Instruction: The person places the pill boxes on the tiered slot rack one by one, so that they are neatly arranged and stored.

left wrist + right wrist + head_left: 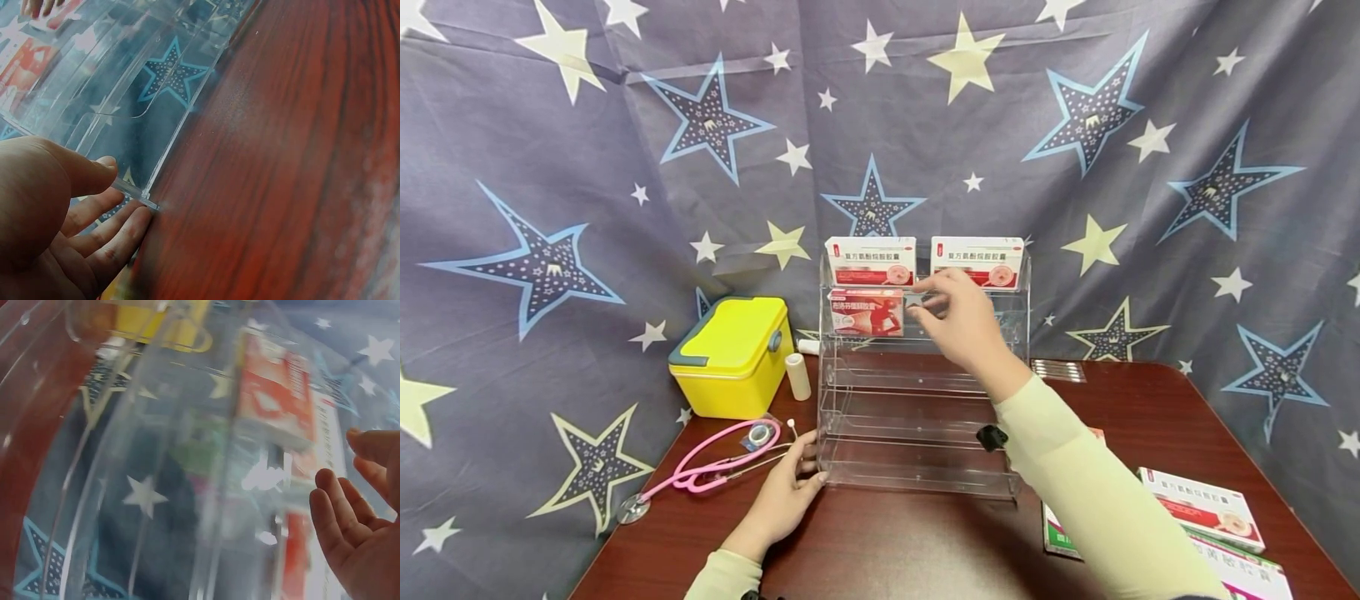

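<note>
Low in the frame, the left hand (782,500) rests with straight fingers against the clear rack's (917,433) bottom-left corner, while the right hand (958,321), fingers loosely parted and holding nothing, hovers just right of the red box (867,312), lying lengthwise on the second shelf.

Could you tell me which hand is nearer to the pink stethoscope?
Left. The left hand rests at the clear rack's bottom-left corner, just right of the stethoscope. The right hand is raised at the rack's upper tiers, well away.
</note>
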Motion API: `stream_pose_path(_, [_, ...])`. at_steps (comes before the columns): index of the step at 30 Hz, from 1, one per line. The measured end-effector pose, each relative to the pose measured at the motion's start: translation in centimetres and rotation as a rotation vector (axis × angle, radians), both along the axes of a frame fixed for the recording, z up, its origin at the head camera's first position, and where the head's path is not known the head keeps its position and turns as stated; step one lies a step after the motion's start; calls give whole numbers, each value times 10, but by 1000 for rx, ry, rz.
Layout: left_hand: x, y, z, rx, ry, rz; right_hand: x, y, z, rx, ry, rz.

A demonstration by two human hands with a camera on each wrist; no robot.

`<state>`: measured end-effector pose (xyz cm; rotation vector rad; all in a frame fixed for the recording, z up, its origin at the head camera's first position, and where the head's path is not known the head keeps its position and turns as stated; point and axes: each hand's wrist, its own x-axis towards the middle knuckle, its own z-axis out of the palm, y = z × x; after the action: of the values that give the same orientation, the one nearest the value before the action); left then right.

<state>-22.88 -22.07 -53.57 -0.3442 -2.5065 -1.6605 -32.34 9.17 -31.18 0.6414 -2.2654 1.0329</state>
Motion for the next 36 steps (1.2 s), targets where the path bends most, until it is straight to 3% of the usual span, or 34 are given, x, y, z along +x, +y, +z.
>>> stream_pose_path(6, [1,0,1,-6,3,-5,31,63,-7,-196,153,-2])
stream_pose_path(10, [1,1,2,-9,4,4,39,121,-32,-271,149,-117])
stream_pose_path(12, [2,1,1,-7,8,4,40,150,-50,-250,76,-195])
stream_pose_path(16, [1,0,0,3,13,-3,39,201,-92,-106,-146,-301])
stream_pose_path(19, [1,0,-1,0,12,-1,38,230,-121,6,-305,-309])
stream_pose_path(23, [2,0,-1,-4,13,6,37,252,-150,81,-487,-257])
stream_pose_path(29, [2,0,-3,2,9,3,38,263,-168,139,-633,-110])
stream_pose_path(36, [1,0,-3,1,10,3,38,266,-174,182,-700,-41])
